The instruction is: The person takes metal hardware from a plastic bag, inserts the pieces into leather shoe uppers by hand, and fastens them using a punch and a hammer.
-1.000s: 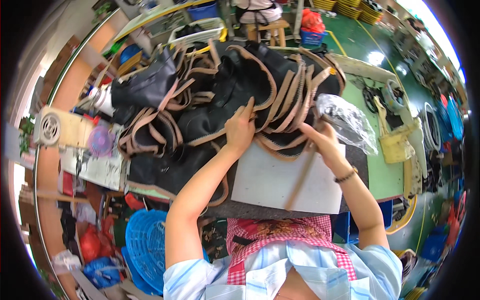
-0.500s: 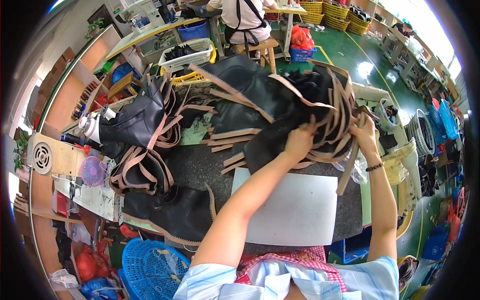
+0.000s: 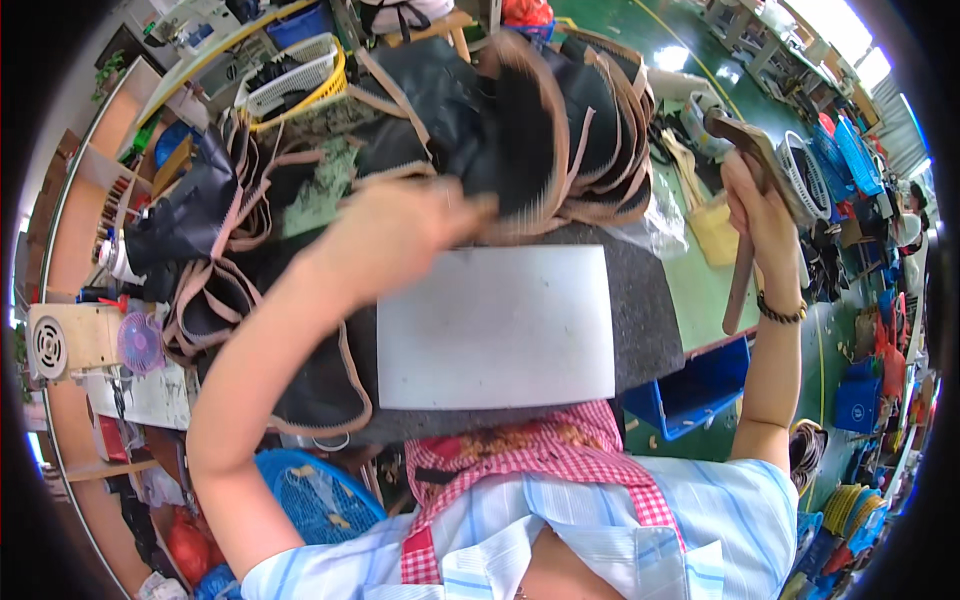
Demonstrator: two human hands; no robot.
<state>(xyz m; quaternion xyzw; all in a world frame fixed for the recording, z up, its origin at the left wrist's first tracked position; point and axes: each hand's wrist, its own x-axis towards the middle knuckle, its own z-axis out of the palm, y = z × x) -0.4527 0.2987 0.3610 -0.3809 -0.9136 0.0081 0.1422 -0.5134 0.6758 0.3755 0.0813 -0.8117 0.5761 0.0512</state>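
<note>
My right hand [image 3: 765, 215] is wrapped round the handle of a hammer [image 3: 738, 290], raised over the right side of the bench. Blurred by motion, my left hand [image 3: 405, 225] is above the middle of the bench. Its fingertips are close to a black leather piece with a tan notched edge [image 3: 530, 150], but whether they grip it cannot be made out. More such black pieces [image 3: 610, 130] lie piled behind and to the right. Nearest me on the bench is a pale grey rectangular board [image 3: 495, 330].
Other black pieces [image 3: 185, 205] hang over the left side beside a small purple fan [image 3: 140, 342]. A white basket [image 3: 290, 80] stands far left. Below the bench are a blue bin [image 3: 690, 390] at right and a blue basket [image 3: 315, 495] at left. A person sits at the far side.
My left hand has left the pile and swung left toward me. My right hand has lifted the hammer away from the pile to the right. The view has shifted.
</note>
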